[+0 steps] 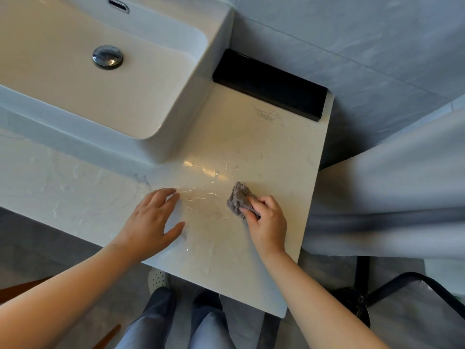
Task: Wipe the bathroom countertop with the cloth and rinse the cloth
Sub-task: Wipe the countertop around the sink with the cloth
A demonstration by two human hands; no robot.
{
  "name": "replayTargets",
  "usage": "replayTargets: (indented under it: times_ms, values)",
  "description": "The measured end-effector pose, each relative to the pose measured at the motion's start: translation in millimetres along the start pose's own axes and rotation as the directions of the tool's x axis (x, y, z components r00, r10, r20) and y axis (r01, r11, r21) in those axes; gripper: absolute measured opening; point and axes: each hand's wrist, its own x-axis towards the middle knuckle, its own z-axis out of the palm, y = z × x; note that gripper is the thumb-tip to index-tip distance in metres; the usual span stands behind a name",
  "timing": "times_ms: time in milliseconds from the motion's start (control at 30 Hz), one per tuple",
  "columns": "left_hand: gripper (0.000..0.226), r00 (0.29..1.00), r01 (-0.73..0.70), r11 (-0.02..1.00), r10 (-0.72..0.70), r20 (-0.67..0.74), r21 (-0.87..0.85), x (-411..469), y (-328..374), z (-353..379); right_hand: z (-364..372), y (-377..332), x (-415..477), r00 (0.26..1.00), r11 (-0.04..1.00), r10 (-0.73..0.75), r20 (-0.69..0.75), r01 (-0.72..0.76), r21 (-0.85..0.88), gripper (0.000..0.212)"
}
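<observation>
A pale marble countertop (251, 137) runs to the right of a white basin (83, 79). My right hand (268, 222) is closed on a bunched grey cloth (240, 197) and presses it onto the counter near the front right. Wet streaks glint on the surface just left of the cloth. My left hand (153, 221) rests flat on the counter with fingers spread and holds nothing. The basin has a chrome drain plug (107, 57).
A black rectangular box (270, 84) sits at the back of the counter against the grey tiled wall. A grey curtain (390, 197) hangs right of the counter edge. A bag-lined bin (412, 311) stands on the floor at lower right.
</observation>
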Motion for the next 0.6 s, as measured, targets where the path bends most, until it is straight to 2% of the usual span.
replayTargets:
  times_ms: [67, 133, 233, 433, 600]
  values:
    - [0.078, 1.0, 0.027, 0.999, -0.027, 0.007, 0.023, -4.9, -9.6, -1.0, -2.8, -5.9, -9.2, 0.996, 0.999, 0.009, 0.09, -0.013, 0.04, 0.019]
    - [0.081, 0.998, 0.054, 0.998, -0.054, 0.014, 0.03, -10.1, -17.9, -1.7, -9.9, -13.1, -14.7, 0.993, 0.995, 0.014, 0.118, -0.026, 0.1, 0.014]
    - [0.083, 0.998, 0.06, 0.997, -0.061, 0.029, 0.045, -14.9, -27.5, -2.2, -23.2, -27.7, 2.7, 0.999, 0.993, 0.016, 0.039, -0.02, 0.118, 0.011]
    - [0.086, 0.998, -0.001, 0.998, -0.003, 0.056, 0.069, -19.9, -39.1, 3.6, -18.5, -30.6, 98.3, 0.994, 0.997, 0.076, -0.077, -0.075, 0.022, 0.02]
    - [0.088, 0.999, -0.011, 0.999, 0.01, 0.041, 0.035, -18.3, -42.1, 5.0, 3.6, -16.7, 128.5, 0.983, 0.984, 0.173, -0.059, -0.175, -0.028, 0.025]
